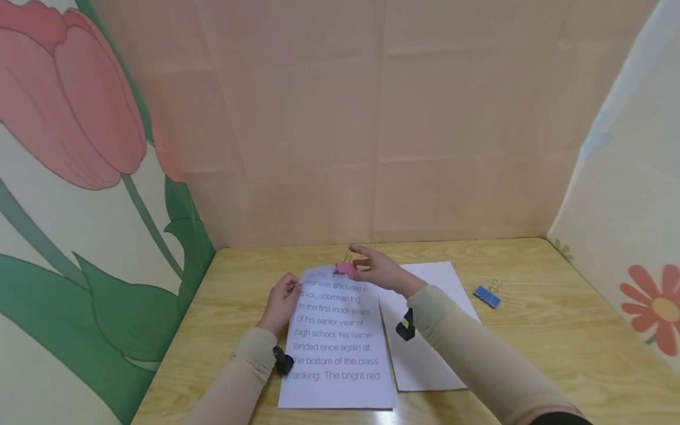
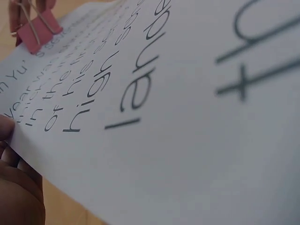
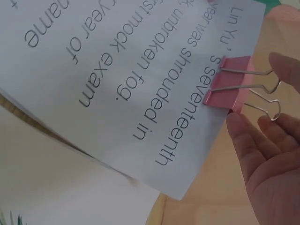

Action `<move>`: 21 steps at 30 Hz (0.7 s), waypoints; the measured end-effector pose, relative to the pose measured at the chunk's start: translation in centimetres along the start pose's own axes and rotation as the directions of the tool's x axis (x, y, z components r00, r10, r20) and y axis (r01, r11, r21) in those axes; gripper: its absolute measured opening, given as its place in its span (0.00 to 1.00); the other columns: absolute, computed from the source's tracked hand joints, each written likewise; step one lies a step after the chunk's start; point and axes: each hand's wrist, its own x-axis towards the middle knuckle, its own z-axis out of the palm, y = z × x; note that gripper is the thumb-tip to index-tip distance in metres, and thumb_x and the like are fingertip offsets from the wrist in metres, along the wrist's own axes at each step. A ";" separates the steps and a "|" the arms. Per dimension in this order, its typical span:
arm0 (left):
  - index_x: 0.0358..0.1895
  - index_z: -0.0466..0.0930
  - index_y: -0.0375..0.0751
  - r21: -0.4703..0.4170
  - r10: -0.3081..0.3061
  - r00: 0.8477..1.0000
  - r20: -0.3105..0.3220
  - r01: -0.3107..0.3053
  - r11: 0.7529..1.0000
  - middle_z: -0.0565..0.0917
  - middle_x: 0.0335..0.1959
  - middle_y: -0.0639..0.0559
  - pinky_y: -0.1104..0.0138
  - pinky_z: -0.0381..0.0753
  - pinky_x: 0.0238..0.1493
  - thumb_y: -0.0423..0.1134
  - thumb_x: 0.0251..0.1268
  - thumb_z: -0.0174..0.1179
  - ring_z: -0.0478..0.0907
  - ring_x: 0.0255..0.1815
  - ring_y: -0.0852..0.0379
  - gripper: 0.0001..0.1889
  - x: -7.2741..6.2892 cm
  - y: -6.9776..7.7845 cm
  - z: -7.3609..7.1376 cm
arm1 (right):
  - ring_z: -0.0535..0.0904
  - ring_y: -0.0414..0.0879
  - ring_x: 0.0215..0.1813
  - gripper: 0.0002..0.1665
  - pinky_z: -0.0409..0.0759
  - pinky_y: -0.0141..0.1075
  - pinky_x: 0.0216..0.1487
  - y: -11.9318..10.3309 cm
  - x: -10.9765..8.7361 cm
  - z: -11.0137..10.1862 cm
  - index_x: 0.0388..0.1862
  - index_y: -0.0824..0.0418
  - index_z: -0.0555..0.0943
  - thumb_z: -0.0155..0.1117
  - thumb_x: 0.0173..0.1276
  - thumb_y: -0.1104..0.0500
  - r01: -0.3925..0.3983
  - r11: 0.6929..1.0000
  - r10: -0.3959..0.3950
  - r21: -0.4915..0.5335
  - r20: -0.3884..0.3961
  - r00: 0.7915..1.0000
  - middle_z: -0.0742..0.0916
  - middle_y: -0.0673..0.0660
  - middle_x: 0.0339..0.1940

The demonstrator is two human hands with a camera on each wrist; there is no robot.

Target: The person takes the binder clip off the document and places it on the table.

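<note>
A sheaf of white paper [image 1: 337, 360] with large printed lines lies tilted up along its far edge. My left hand [image 1: 283, 302] grips its left edge, thumb [image 2: 5, 129] on the print and fingers beneath. A pink binder clip [image 3: 229, 84] sits over the top edge, its two wire handles pointing away from the text. Around that clip, my right hand [image 1: 381, 268] holds on loosely: the thumb meets its corner and a fingertip [image 3: 283, 68] is at a handle's end. Whether the handles are being squeezed is unclear.
Partly under the right forearm lies blank white paper [image 1: 425, 360]. Farther right, a blue binder clip [image 1: 487, 296] rests on the wooden table [image 1: 563, 330]. A peach sheet [image 1: 297, 130] stands behind the table, with flower-patterned panels [image 1: 53, 236] at the sides.
</note>
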 end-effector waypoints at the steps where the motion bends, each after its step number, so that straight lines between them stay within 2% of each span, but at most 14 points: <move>1: 0.47 0.76 0.41 -0.002 0.001 1.000 0.001 -0.001 1.000 0.82 0.36 0.46 0.66 0.78 0.32 0.35 0.83 0.49 0.79 0.31 0.50 0.06 0.0 0.0 0.0 | 0.67 0.63 0.76 0.48 0.73 0.52 0.68 0.1 0.0 0.0 0.84 0.62 0.56 0.70 0.72 0.63 -0.007 1.000 0.007 0.004 -0.002 1.000 0.62 0.63 0.83; 4: 0.47 0.76 0.41 -0.005 -0.001 1.000 -0.003 0.001 1.000 0.83 0.37 0.46 0.66 0.78 0.32 0.35 0.83 0.49 0.79 0.32 0.51 0.06 0.0 0.1 0.0 | 0.70 0.62 0.74 0.47 0.74 0.51 0.67 0.3 0.2 0.0 0.82 0.64 0.59 0.72 0.70 0.61 -0.004 1.000 0.003 -0.023 -0.022 1.000 0.68 0.64 0.79; 9: 0.47 0.76 0.41 0.000 0.001 1.000 -0.007 -0.001 1.000 0.83 0.37 0.46 0.65 0.78 0.32 0.34 0.82 0.49 0.80 0.32 0.51 0.06 0.0 0.2 0.0 | 0.77 0.60 0.68 0.43 0.78 0.48 0.64 0.5 0.2 0.3 0.77 0.68 0.66 0.74 0.68 0.61 0.048 0.995 -0.055 -0.092 -0.074 0.996 0.78 0.65 0.70; 16: 0.48 0.76 0.41 0.010 -0.008 1.000 -0.004 0.008 1.000 0.83 0.38 0.46 0.64 0.78 0.33 0.35 0.83 0.49 0.80 0.33 0.51 0.06 0.1 0.1 0.0 | 0.81 0.58 0.64 0.40 0.81 0.47 0.60 0.4 -0.3 0.6 0.74 0.69 0.71 0.76 0.68 0.58 0.072 0.983 -0.090 -0.169 -0.102 0.991 0.82 0.63 0.66; 21: 0.47 0.76 0.42 0.023 -0.006 1.000 -0.012 0.006 1.000 0.83 0.37 0.46 0.66 0.78 0.32 0.34 0.83 0.49 0.79 0.32 0.51 0.06 0.2 0.0 0.0 | 0.80 0.56 0.65 0.38 0.81 0.47 0.60 0.6 -0.3 0.8 0.73 0.66 0.72 0.75 0.69 0.55 0.058 0.979 -0.081 -0.197 -0.114 0.990 0.82 0.60 0.65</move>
